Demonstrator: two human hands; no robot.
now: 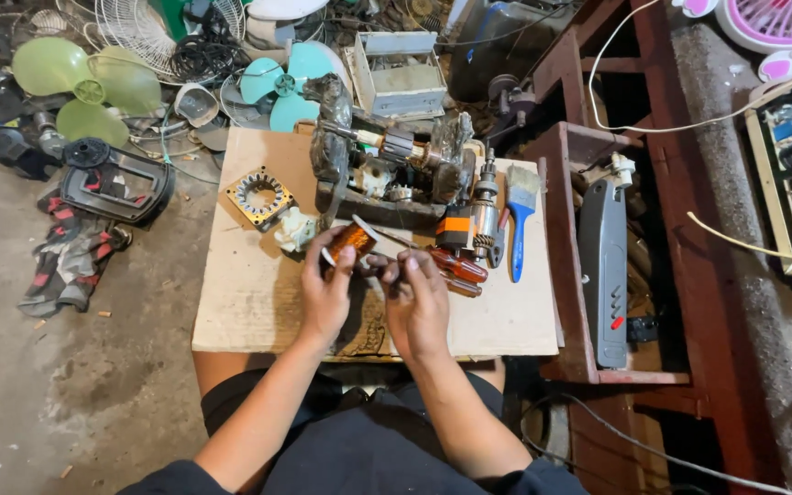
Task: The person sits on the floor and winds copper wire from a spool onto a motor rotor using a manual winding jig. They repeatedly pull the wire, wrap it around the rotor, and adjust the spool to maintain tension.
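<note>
My left hand (325,291) pinches a copper wire spool (351,240) over the cardboard sheet (249,302); right hand (417,298), fingers closed, grips its thin wire. I judge the wire could snap or tangle if I tug hard, or snag the screwdrivers (456,268) close by.

Paintbrush (519,218) right of screwdrivers (456,268)

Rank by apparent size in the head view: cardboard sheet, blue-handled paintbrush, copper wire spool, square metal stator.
1. cardboard sheet
2. blue-handled paintbrush
3. square metal stator
4. copper wire spool, held in the left hand; partly covered by fingers, so the last two are close.
</note>
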